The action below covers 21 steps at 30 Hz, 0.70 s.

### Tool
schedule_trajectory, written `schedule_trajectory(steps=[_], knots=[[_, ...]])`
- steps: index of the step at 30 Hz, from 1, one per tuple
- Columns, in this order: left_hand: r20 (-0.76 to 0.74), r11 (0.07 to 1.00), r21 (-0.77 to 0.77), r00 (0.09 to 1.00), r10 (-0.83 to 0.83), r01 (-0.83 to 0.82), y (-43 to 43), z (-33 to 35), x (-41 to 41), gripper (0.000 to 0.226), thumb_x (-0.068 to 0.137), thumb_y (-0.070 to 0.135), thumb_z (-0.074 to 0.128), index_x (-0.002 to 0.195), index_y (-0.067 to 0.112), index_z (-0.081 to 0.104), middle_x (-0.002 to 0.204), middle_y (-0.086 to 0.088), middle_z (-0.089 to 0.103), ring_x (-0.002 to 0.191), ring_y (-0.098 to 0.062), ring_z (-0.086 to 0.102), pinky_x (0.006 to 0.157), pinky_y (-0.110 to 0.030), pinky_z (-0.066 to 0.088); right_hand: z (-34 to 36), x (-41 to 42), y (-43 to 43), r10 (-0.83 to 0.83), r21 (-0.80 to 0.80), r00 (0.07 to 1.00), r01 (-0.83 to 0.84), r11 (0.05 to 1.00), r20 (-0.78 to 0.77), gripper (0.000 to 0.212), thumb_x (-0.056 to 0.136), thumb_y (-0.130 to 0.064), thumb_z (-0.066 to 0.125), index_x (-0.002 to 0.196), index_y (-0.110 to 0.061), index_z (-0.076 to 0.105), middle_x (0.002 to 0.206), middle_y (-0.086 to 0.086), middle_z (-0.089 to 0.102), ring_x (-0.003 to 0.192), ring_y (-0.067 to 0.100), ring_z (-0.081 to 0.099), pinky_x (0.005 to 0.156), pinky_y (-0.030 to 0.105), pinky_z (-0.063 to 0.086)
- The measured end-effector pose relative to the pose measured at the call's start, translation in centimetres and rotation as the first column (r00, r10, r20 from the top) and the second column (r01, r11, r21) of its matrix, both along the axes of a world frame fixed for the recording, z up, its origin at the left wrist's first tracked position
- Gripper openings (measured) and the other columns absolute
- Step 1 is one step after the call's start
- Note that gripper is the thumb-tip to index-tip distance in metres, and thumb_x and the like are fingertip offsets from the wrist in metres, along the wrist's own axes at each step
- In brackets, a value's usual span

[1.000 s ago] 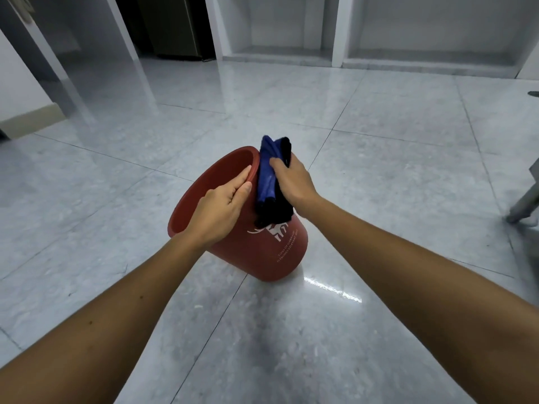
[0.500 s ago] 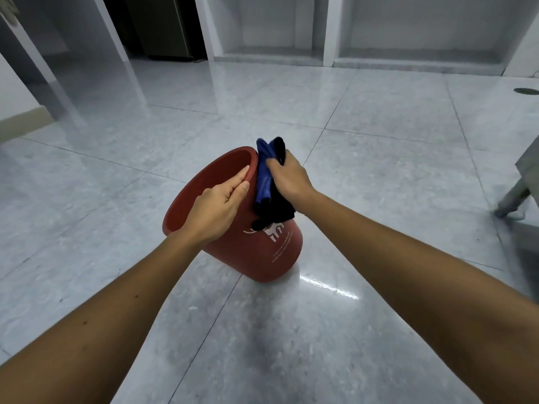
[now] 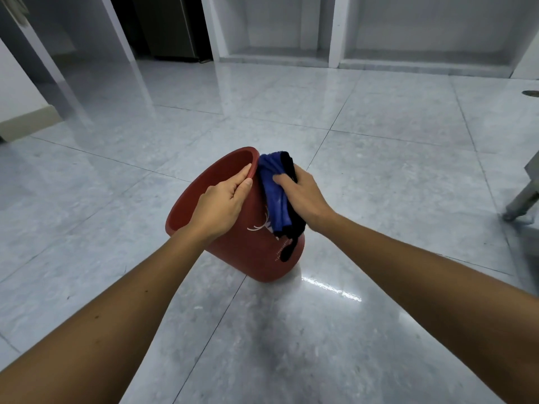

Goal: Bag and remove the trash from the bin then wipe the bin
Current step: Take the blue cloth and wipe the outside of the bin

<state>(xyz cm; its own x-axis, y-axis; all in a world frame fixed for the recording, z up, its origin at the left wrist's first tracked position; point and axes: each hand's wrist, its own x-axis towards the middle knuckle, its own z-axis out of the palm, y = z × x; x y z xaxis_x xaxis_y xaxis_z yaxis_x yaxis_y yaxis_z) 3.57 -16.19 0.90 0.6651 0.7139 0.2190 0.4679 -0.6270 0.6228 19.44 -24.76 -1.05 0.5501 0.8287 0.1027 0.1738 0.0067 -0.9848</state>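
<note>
A red plastic bin (image 3: 250, 252) with white print on its side is tilted to the left, its base edge resting on the grey tiled floor. My left hand (image 3: 221, 202) grips the bin's rim, fingers inside and thumb outside. My right hand (image 3: 303, 196) presses a blue and black cloth (image 3: 275, 196) against the bin's outer wall just right of the rim. The cloth's black end hangs down over the print. What I see of the bin's inside is bare.
Glossy grey floor tiles (image 3: 379, 176) surround the bin on all sides. A metal leg on a caster (image 3: 519, 205) stands at the right edge. White alcoves line the far wall (image 3: 332, 30), and a dark doorway (image 3: 166, 27) lies at the far left.
My right hand has slid the cloth a little down the bin's outer wall. The left hand keeps its hold on the rim, and the view has shifted slightly.
</note>
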Motion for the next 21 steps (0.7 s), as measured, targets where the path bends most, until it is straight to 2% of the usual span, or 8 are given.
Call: schedule_trajectory(steps=[2, 4, 6, 9, 11, 14, 16, 21], knots=[[0.005, 1.0, 0.009, 1.0, 0.022, -0.022, 0.0, 0.1, 0.1, 0.043, 0.096, 0.052, 0.031, 0.139, 0.049, 0.034, 0.125, 0.006, 0.064, 0.116, -0.02, 0.057, 0.089, -0.028, 0.041, -1.2, -1.5, -0.2, -0.042, 0.011, 0.998, 0.041, 0.999, 0.047, 0.028, 0.092, -0.023, 0.051, 0.12, -0.027, 0.052, 0.109, -0.003, 0.064, 0.099, 0.013, 0.062, 0.082, 0.022, 0.049], [0.031, 0.999, 0.011, 0.998, 0.051, -0.052, 0.2, 0.2, -0.3, 0.043, 0.096, 0.051, 0.031, 0.139, 0.047, 0.035, 0.11, 0.004, 0.069, 0.109, -0.021, 0.06, 0.09, -0.033, 0.043, -3.5, -2.5, -0.8, -0.112, -0.082, 0.985, 0.123, 0.989, 0.13, 0.03, 0.094, -0.023, 0.048, 0.124, -0.02, 0.044, 0.115, 0.009, 0.059, 0.102, 0.024, 0.06, 0.083, 0.032, 0.05], [0.068, 0.995, -0.006, 0.993, 0.095, -0.095, 0.7, 0.2, -1.0, 0.042, 0.097, 0.05, 0.032, 0.138, 0.046, 0.038, 0.107, 0.001, 0.069, 0.106, -0.021, 0.061, 0.089, -0.033, 0.043, -5.4, -2.6, -1.5, -0.171, -0.304, 0.978, 0.198, 0.932, 0.116, 0.04, 0.097, -0.025, 0.045, 0.133, -0.012, 0.035, 0.121, 0.021, 0.055, 0.104, 0.036, 0.059, 0.088, 0.042, 0.049], [0.099, 0.991, -0.057, 0.987, 0.124, -0.119, 1.6, -0.1, -1.8, 0.043, 0.096, 0.051, 0.033, 0.138, 0.045, 0.039, 0.119, 0.003, 0.065, 0.114, -0.021, 0.057, 0.094, -0.032, 0.042, -5.9, -2.3, -2.1, -0.239, -0.587, 0.964, 0.262, 0.766, 0.118, 0.044, 0.099, -0.028, 0.04, 0.137, -0.008, 0.03, 0.129, 0.026, 0.047, 0.109, 0.043, 0.055, 0.09, 0.043, 0.044], [0.11, 0.991, -0.081, 0.988, 0.111, -0.103, 1.9, -0.2, -1.7, 0.043, 0.097, 0.049, 0.034, 0.139, 0.043, 0.04, 0.132, 0.005, 0.058, 0.121, -0.018, 0.053, 0.096, -0.027, 0.039, -4.3, -2.4, -1.4, -0.205, -0.534, 0.963, 0.269, 0.802, 0.177, 0.043, 0.098, -0.028, 0.041, 0.136, -0.009, 0.033, 0.129, 0.025, 0.047, 0.11, 0.042, 0.055, 0.088, 0.041, 0.043], [0.129, 0.99, -0.125, 0.988, 0.086, -0.07, 2.4, -0.1, -1.2, 0.044, 0.097, 0.046, 0.034, 0.141, 0.04, 0.039, 0.141, 0.008, 0.05, 0.128, -0.012, 0.047, 0.105, -0.029, 0.036, -0.4, -3.3, 1.2, -0.082, -0.281, 0.964, 0.155, 0.947, 0.255, 0.041, 0.094, -0.026, 0.044, 0.132, -0.011, 0.039, 0.119, 0.022, 0.054, 0.1, 0.038, 0.058, 0.079, 0.036, 0.043], [0.141, 0.989, -0.147, 0.989, 0.034, -0.013, 2.6, 0.1, -1.0, 0.044, 0.098, 0.043, 0.033, 0.142, 0.039, 0.036, 0.145, 0.012, 0.044, 0.132, -0.006, 0.041, 0.111, -0.03, 0.032, 1.2, -4.2, 2.7, -0.03, -0.159, 0.951, 0.083, 0.984, 0.308, 0.042, 0.093, -0.029, 0.045, 0.132, -0.018, 0.039, 0.112, 0.017, 0.053, 0.091, 0.035, 0.058, 0.077, 0.038, 0.046], [0.152, 0.992, -0.116, 0.987, 0.055, -0.037, 2.8, 0.3, -2.1, 0.043, 0.098, 0.045, 0.032, 0.141, 0.041, 0.038, 0.141, 0.013, 0.049, 0.126, -0.008, 0.047, 0.105, -0.026, 0.037, -1.7, -3.7, 2.6, -0.124, -0.244, 0.952, 0.195, 0.95, 0.282, 0.042, 0.09, -0.033, 0.046, 0.129, -0.021, 0.04, 0.11, 0.018, 0.054, 0.091, 0.037, 0.059, 0.074, 0.037, 0.044]])
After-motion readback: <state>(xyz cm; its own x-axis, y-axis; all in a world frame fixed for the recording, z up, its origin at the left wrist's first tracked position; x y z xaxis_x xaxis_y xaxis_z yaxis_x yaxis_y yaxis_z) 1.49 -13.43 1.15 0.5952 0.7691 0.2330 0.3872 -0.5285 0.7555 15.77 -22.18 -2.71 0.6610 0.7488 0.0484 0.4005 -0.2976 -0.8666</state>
